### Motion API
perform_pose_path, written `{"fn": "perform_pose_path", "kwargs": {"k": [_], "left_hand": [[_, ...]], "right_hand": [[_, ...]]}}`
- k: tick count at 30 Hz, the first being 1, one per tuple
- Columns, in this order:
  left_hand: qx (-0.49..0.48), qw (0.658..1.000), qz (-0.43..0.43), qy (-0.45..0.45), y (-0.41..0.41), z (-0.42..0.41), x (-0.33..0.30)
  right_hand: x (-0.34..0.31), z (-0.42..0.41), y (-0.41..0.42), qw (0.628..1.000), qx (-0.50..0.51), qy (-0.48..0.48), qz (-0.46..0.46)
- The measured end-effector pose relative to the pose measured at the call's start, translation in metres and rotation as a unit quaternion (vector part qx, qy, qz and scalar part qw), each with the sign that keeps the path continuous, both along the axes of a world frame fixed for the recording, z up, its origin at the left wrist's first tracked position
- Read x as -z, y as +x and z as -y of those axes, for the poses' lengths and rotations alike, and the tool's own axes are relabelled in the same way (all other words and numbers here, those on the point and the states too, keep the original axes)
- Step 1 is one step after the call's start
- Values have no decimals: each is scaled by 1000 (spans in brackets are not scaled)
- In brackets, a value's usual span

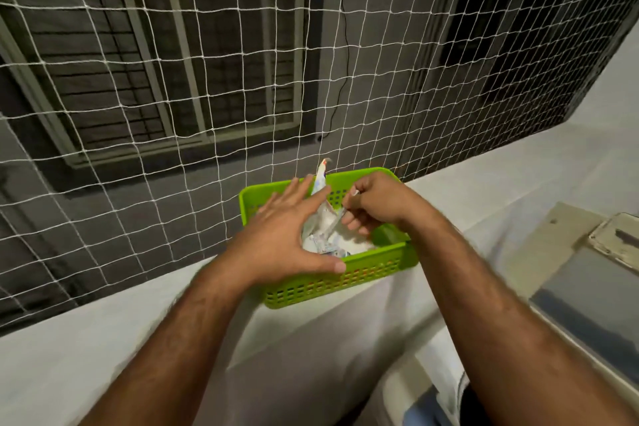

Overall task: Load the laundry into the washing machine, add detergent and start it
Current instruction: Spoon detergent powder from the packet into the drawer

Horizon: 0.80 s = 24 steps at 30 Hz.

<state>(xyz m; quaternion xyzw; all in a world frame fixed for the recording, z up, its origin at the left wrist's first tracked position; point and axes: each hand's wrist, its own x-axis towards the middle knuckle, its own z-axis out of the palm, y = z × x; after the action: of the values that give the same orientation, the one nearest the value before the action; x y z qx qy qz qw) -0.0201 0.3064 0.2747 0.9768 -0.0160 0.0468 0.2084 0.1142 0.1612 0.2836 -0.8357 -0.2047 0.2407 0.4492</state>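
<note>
A crumpled white detergent pouch [323, 228] stands in a green perforated basket [345, 280] at the centre of the frame — its print is too blurred to read, though a red-tipped corner sticks up above the rim. The right hand [375, 204] is curled, pinching the pouch's edge. The left hand [287, 235] lies open, fingers spread, over the basket's left side, thumb on the front rim. The basket sits on a white ledge [103, 356] — pale netting [207, 45] stretches behind it.
</note>
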Motion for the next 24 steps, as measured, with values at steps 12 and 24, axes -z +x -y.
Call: {"fn": "perform_pose_path", "kwargs": {"k": [12, 24], "left_hand": [[-8, 1000, 11, -9, -2, 0, 2], [10, 1000, 9, -9, -3, -1, -2]], "right_hand": [[-3, -2, -13, 997, -1, -14, -80], [-24, 39, -6, 985, 109, 116, -68]]}}
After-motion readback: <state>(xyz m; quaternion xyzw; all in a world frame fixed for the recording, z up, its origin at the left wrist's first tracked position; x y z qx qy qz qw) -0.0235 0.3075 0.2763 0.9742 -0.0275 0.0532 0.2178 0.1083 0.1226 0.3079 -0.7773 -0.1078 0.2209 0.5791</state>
